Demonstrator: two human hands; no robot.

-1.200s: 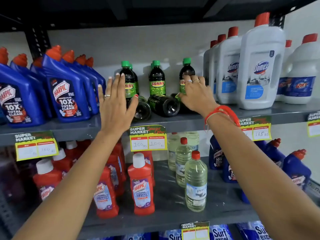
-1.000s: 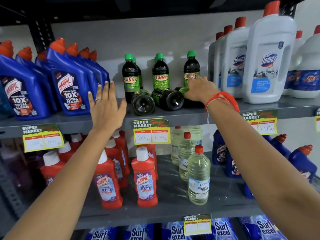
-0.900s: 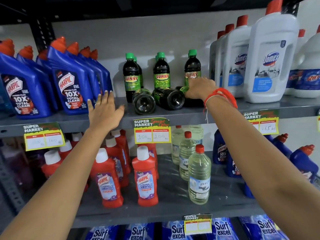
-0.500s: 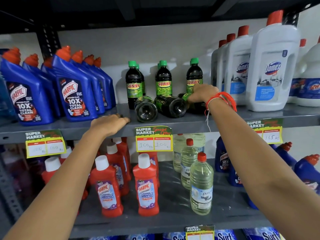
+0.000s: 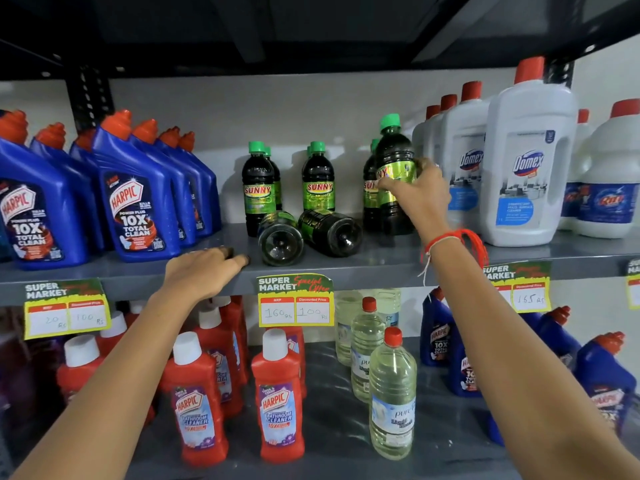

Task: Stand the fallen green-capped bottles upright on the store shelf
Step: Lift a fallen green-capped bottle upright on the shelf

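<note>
Dark green-capped Sunny bottles stand in rows at the middle of the grey upper shelf (image 5: 381,261). My right hand (image 5: 417,194) grips one green-capped bottle (image 5: 394,157) around its label and holds it upright at the right of the group, in front of another standing bottle. Two fallen bottles lie on their sides with their bases toward me, one on the left (image 5: 280,238) and one on the right (image 5: 330,232), touching each other. My left hand (image 5: 204,270) rests palm down on the shelf's front edge, left of the fallen bottles, fingers curled.
Blue Harpic bottles (image 5: 133,202) crowd the shelf to the left and white Domex jugs (image 5: 528,161) to the right. Price tags (image 5: 295,299) hang on the shelf lip. Below stand red Harpic bottles (image 5: 282,403) and clear bottles (image 5: 391,396).
My right hand has lifted a fallen bottle from the shelf and turned it upright. My left hand dropped from mid-air and now rests on the shelf edge.
</note>
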